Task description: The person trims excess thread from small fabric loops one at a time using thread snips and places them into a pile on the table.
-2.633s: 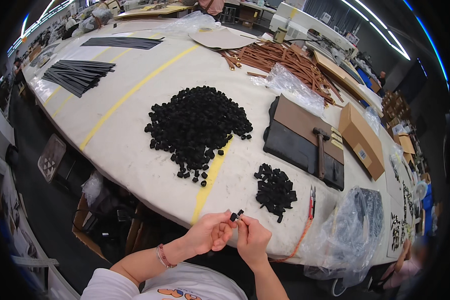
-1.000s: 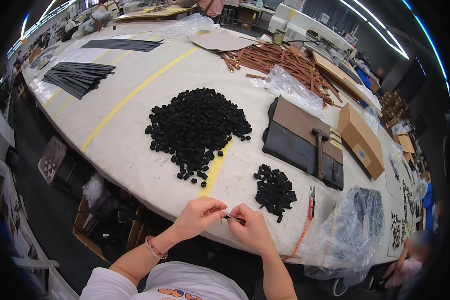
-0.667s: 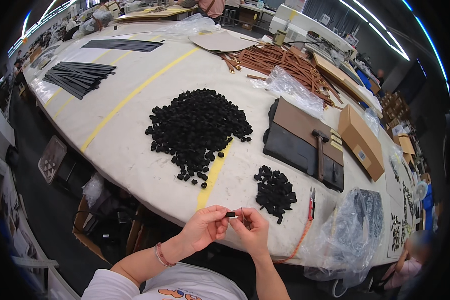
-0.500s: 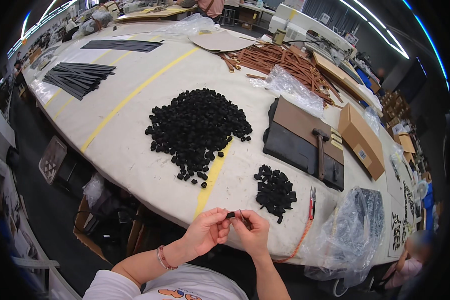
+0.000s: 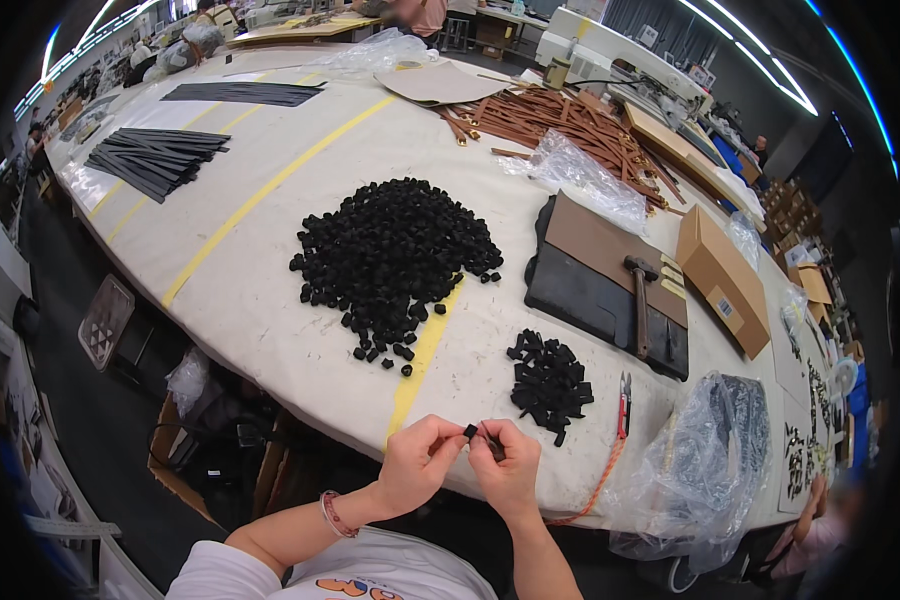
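Near the table's front edge my left hand [image 5: 418,466] pinches a small black loop-like piece [image 5: 470,431] between thumb and fingertips. Close beside it my right hand [image 5: 508,468] is closed, and a thin dark thing [image 5: 489,438] shows at its fingertips; its kind is too small to make out. Beyond my hands lies a large pile of small black loops [image 5: 395,255], some with a hole showing. To the right is a smaller heap of flat black pieces [image 5: 548,385]. Red-handled snips [image 5: 624,410] on an orange cord lie right of that heap.
A hammer [image 5: 640,305] rests on a dark slab [image 5: 590,315] with a brown board. Right of it stand a cardboard box [image 5: 722,285] and a clear plastic bag [image 5: 695,465]. Brown straps [image 5: 570,130] and dark strips [image 5: 158,155] lie farther back. A person sits at lower right.
The black piece has been turned and now shows its end at my left fingertips. My left hand has shifted slightly right and its fingers have curled more; the right has barely moved.
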`<state>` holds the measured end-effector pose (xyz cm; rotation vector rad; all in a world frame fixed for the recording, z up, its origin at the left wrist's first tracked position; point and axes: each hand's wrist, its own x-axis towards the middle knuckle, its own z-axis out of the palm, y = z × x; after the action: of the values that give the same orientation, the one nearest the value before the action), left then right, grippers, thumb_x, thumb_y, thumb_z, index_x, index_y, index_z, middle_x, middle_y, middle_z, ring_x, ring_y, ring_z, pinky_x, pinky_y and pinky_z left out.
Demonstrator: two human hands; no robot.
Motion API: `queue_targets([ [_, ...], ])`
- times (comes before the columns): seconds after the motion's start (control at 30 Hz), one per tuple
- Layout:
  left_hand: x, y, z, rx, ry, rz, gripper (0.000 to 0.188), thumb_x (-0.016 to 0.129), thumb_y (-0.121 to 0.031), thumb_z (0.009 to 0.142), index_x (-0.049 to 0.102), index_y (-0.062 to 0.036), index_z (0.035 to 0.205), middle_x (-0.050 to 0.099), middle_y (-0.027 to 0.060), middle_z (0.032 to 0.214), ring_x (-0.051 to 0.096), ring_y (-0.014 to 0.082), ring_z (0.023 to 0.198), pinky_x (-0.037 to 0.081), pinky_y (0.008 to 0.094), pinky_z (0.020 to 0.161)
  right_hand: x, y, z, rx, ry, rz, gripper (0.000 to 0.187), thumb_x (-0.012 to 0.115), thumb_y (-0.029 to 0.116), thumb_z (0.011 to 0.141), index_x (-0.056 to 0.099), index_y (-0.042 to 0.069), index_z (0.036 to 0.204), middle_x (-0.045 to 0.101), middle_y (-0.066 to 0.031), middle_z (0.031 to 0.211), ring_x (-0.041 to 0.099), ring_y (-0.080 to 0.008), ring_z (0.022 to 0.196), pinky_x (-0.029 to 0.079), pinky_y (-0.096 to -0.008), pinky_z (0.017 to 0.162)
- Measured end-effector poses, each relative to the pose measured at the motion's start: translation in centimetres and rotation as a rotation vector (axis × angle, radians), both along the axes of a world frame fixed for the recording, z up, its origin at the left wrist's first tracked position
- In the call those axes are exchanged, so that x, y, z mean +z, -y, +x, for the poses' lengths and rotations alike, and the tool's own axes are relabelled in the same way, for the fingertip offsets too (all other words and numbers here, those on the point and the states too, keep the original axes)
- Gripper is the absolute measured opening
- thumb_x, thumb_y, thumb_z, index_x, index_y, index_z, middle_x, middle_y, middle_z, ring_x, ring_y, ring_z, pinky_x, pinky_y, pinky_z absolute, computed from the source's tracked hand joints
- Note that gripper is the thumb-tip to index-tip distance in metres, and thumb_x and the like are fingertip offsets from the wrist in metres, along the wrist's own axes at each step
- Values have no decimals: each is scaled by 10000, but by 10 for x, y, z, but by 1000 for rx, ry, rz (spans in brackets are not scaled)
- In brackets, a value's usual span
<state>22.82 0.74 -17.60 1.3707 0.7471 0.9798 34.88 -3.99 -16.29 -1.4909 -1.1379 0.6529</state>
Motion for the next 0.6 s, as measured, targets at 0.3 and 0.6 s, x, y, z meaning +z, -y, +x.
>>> queue_targets([
  [0.3, 3, -3, -3, -97, 63, 51, 56, 543, -25, 773, 496, 0, 788, 508, 36, 625, 463, 71, 460, 378, 220, 398, 10, 2, -1, 18, 220, 41, 65, 576, 2, 683, 546, -6, 740, 548, -68, 593, 504, -109, 452, 395, -217, 418],
  [0.6, 6, -18, -11, -457, 385, -968, 45, 523, -50, 754, 485, -27, 763, 466, 28, 567, 378, 84, 402, 285, 203, 352, 4, 6, -1, 61, 580, 313, 137, 605, -4, 618, 539, 36, 732, 528, -55, 569, 514, -159, 448, 399, -255, 408],
])
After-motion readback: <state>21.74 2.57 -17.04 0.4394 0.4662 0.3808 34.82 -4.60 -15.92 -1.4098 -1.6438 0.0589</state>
